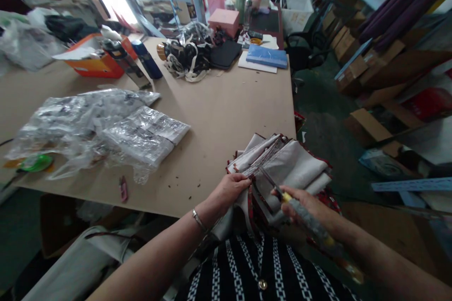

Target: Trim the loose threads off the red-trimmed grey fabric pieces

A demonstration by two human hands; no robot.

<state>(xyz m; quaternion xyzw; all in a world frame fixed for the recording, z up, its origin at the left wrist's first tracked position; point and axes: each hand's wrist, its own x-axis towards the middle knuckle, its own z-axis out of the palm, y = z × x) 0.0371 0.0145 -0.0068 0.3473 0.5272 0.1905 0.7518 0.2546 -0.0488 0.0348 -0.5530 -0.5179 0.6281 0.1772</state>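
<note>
A stack of folded white fabric pieces (296, 164) with dark red bound edges lies at the table's right front corner, partly hanging over the edge. My left hand (231, 190) is closed on a bound edge at the near side of the stack, thumb and fingers pinching the cloth. In my right hand (303, 204) is a tool that looks like a soldering iron (309, 221), with a thin metal rod, a yellow collar and a grey wrapped handle. Its rod points up and left, over the fabric close to my left fingers. Whether its tip touches the cloth I cannot tell.
Clear plastic bags (141, 131) cover the table's left part, near pink thread snips (123, 189) and a green round object (36, 163). Bottles (146, 59), an orange box (93, 66) and a blue folder (266, 55) stand farther back. Cardboard boxes (370, 127) fill the right side.
</note>
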